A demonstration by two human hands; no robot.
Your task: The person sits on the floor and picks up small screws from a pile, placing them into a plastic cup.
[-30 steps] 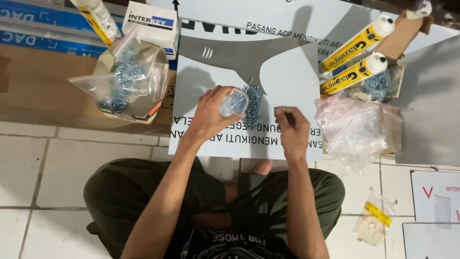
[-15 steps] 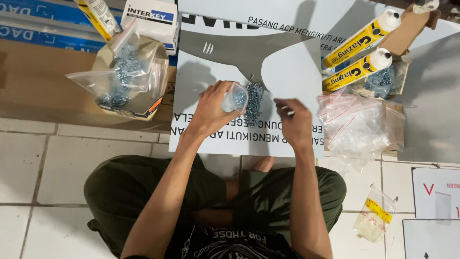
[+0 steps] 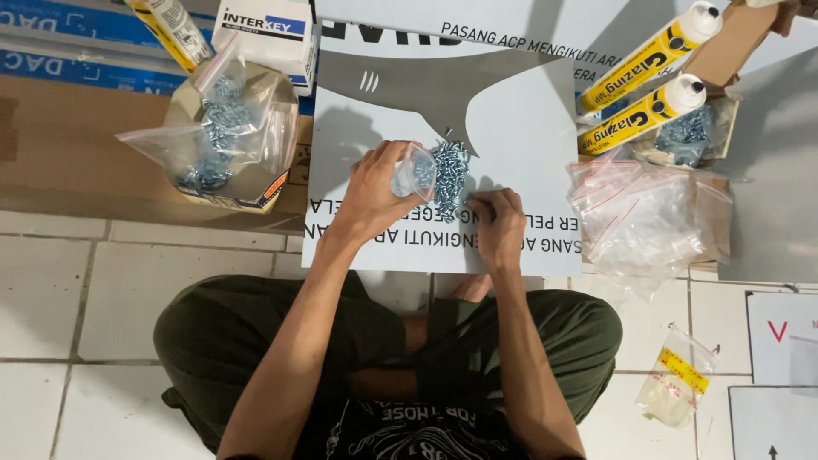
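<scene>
I sit cross-legged on a tiled floor with a white printed sheet (image 3: 528, 145) in front of me. A small heap of silvery screws (image 3: 450, 170) lies on the sheet. My left hand (image 3: 375, 192) holds a small clear plastic bag (image 3: 413, 170) with some screws in it, right beside the heap. My right hand (image 3: 498, 226) rests on the sheet just below and right of the heap, fingers curled and pinched toward the screws; whether it holds one is hidden.
An open cardboard box with a bag of screws (image 3: 217, 136) stands at the left. A pile of empty clear bags (image 3: 648, 213) lies at the right, with two yellow sealant tubes (image 3: 639, 85) behind it. A filled small bag (image 3: 677, 383) lies on the tiles.
My right hand has shifted a little toward the heap of screws. My left hand keeps the small bag at the heap.
</scene>
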